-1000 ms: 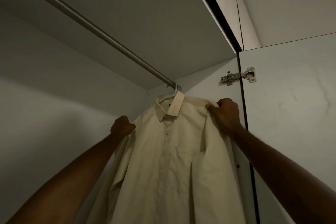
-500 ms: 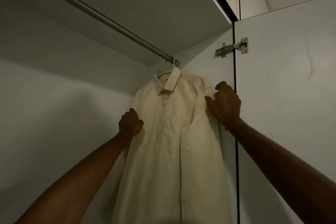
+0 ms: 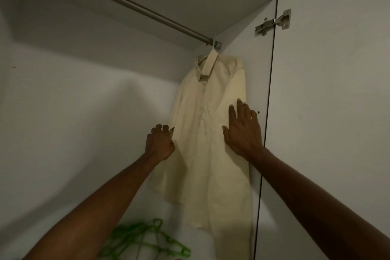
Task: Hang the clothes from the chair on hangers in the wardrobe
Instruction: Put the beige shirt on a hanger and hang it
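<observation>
While it hangs at the rail's right end, the cream shirt [image 3: 207,137] gets smoothed by both hands.

One shirt on one pale hanger [image 3: 213,47] sits right of frame centre on the rail [image 3: 130,5] — soft, light cloth that would likely shift at a touch, best taken at the shoulders. The right hand [image 3: 242,131] lies flat on it, fingers spread; the left hand [image 3: 159,142] has fingers curled at the sleeve edge — whether it pinches cloth I cannot tell. Several green hangers [image 3: 145,240] lie tangled at bottom centre, too blurred to count.

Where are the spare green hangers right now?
In the head view, the green hangers lie low in the wardrobe at the bottom centre, below the hanging shirt and between the two forearms.
</observation>
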Available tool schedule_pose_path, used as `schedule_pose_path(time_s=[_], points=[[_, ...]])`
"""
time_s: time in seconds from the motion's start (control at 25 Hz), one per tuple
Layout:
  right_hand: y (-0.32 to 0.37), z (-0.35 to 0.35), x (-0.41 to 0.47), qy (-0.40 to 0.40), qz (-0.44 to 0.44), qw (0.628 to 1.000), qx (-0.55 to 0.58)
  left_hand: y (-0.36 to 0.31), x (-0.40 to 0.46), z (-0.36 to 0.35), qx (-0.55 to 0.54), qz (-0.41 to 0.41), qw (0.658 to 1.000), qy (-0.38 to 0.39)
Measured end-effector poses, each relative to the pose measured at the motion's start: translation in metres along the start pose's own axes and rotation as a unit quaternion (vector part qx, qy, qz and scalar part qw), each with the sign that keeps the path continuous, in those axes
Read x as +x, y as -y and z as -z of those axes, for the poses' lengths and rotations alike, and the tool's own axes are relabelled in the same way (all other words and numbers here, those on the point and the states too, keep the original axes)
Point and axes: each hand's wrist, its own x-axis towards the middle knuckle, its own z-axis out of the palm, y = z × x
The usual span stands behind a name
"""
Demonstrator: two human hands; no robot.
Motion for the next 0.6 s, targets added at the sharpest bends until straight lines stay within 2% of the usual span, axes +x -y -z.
schedule_pose_path(time_s=[0.32, 0.6], points=[[0.034, 0.000, -0.112, 0.065, -0.003, 0.995, 0.073, 0.022, -0.142, 0.028, 0.078, 0.046, 0.994, 0.067], [0.082, 0.030, -0.199, 0.128, -0.022, 0.977, 0.172, 0.036, -0.260, 0.077, 0.111, 0.085, 0.985, 0.100]])
